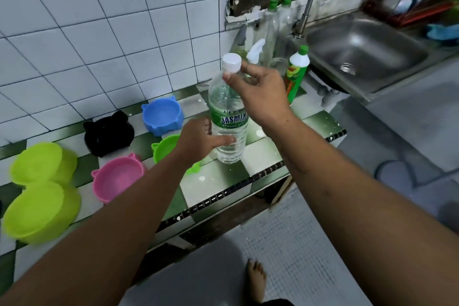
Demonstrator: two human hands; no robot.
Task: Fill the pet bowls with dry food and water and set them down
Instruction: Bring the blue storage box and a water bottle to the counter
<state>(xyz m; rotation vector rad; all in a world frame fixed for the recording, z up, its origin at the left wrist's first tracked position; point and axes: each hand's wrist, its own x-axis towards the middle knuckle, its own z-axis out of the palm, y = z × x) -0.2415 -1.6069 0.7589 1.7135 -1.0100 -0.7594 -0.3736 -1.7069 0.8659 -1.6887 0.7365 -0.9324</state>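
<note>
A clear water bottle (229,117) with a green label and a white cap (231,62) stands upright on the tiled counter (218,181). My left hand (198,141) grips its lower body. My right hand (260,92) pinches the neck just under the cap with thumb and forefinger. Cat-eared pet bowls sit to the left: a blue one (161,117), a black one (109,134), a pink one (119,179), and a green one (165,146) partly hidden behind my left wrist. All look empty as far as I can see.
Two lime-green round bowls (42,161) (39,211) lie at the counter's left end. Behind the bottle stand a detergent bottle (296,72) and spray bottles (255,53). A steel sink (367,49) with a faucet (310,7) lies to the right. My bare foot (255,281) is on the floor below.
</note>
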